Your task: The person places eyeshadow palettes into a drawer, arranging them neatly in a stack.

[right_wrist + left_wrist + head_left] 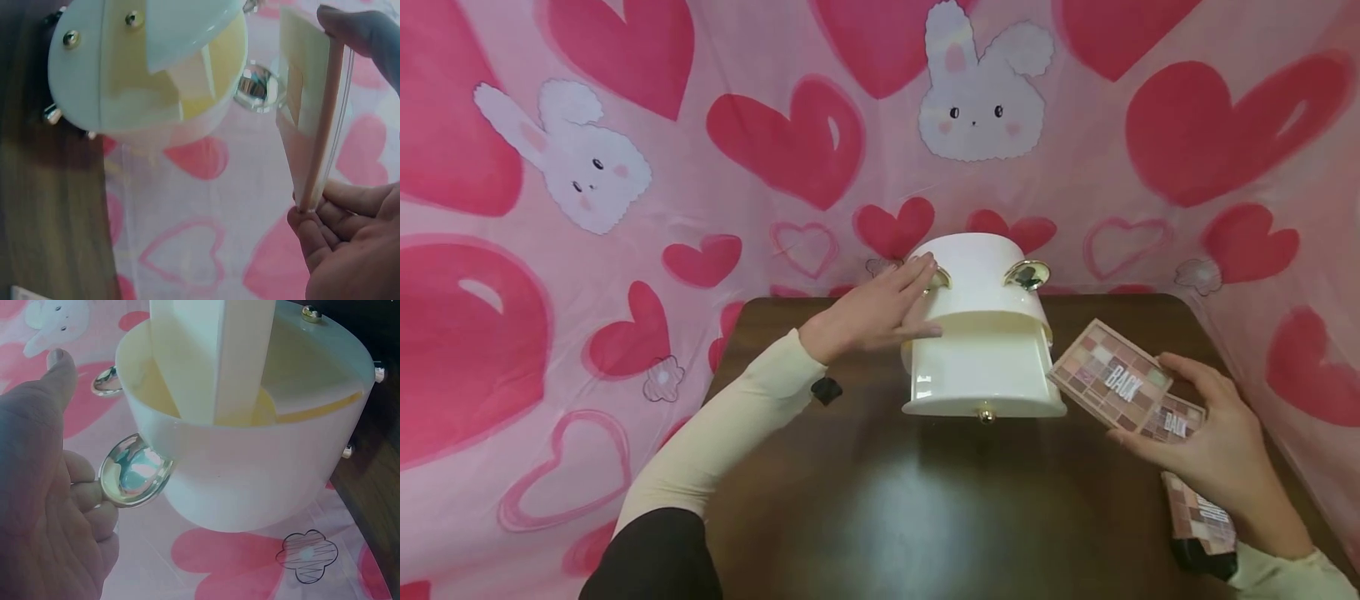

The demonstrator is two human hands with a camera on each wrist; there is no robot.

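A white storage box (973, 271) with gold ear-shaped pieces stands at the table's far side, its front drawer (981, 362) pulled out. My left hand (883, 308) lies along the box's left side, fingers extended, over the left gold ear. In the left wrist view the fingers are beside a gold ear (134, 475); firm contact is unclear. Right of the drawer, my right hand (1217, 425) holds an eyeshadow palette (1097, 367) marked "BACK" by its edges, between thumb and fingers. A smaller "BACK" palette (1176, 421) shows against its lower right. The right wrist view shows the larger palette (312, 119) edge-on.
Another eyeshadow palette (1198, 512) lies on the brown table (880, 508) near the right wrist, partly hidden by it. A small black object (826, 390) shows beside the left wrist. Pink cloth (790, 50) with hearts and rabbits hangs behind and beside the table.
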